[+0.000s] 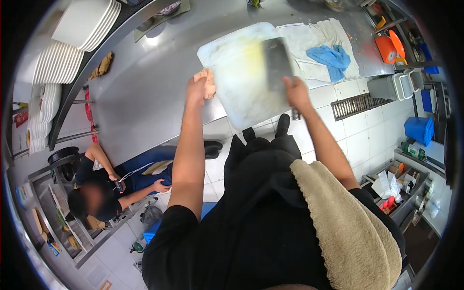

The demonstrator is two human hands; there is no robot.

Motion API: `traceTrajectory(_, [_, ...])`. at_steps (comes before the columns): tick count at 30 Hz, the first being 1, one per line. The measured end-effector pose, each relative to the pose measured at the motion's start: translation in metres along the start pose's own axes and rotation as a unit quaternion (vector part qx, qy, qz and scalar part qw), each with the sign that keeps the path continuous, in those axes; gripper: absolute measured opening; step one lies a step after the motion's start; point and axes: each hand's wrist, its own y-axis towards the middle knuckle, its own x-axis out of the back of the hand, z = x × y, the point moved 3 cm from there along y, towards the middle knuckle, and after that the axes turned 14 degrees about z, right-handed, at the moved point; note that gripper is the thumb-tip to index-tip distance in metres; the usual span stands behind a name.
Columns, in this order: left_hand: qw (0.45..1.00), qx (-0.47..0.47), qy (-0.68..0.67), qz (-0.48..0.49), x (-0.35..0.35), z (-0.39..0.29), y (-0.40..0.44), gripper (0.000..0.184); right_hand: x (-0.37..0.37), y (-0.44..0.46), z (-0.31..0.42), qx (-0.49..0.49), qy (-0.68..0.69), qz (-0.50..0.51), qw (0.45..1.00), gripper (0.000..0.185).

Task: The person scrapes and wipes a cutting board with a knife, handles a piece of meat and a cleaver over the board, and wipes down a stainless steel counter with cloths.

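My right hand [297,93] grips a cleaver [277,65] by its handle, the broad dark blade over the right side of a white cutting board [237,72]. The blade is slightly smeared by motion. A yellow stain marks the board's upper middle. At the board's left edge, my left hand [195,92] is closed on a crumpled peach-coloured cloth-like piece [208,83]. Whether that piece touches the board I cannot tell. The board lies tilted on the steel counter [145,92], its near corner reaching past the front edge.
Right of the board lie a white towel [302,36] and a blue cloth [332,60]. An orange scale [386,48] stands far right. Stacked white plates [57,63] fill the left shelf. Another person [104,188] is at lower left, holding a phone. A floor drain [357,105] lies at right.
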Motion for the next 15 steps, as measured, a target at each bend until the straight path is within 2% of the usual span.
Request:
traceTrajectory(1, [1.000,-0.002,0.004,-0.005,0.001,0.003,0.005,0.029,0.019,0.003,-0.005,-0.037,0.050,-0.010,0.998,0.055])
traceTrajectory(4, [1.000,-0.005,0.011,-0.012,-0.002,0.005,0.014,0.030,0.031,0.018,-0.018,-0.050,0.068,-0.016,0.996,0.054])
traceTrajectory(7, [1.000,0.000,0.007,-0.022,-0.004,0.005,0.012,0.030,-0.026,0.028,-0.012,0.043,-0.111,-0.071,0.990,0.046])
traceTrajectory(9, [0.999,0.001,0.015,-0.047,-0.006,0.004,0.015,0.029,-0.073,0.016,0.018,0.033,-0.082,0.019,0.996,0.044])
traceTrajectory(11, [1.000,0.001,0.002,-0.024,-0.006,0.004,0.015,0.028,-0.115,-0.005,0.053,0.067,-0.104,0.071,0.990,0.043])
traceTrajectory(15, [0.999,-0.010,-0.007,-0.033,0.003,0.006,0.012,0.030,-0.143,-0.013,0.077,0.101,-0.115,0.158,0.976,0.045])
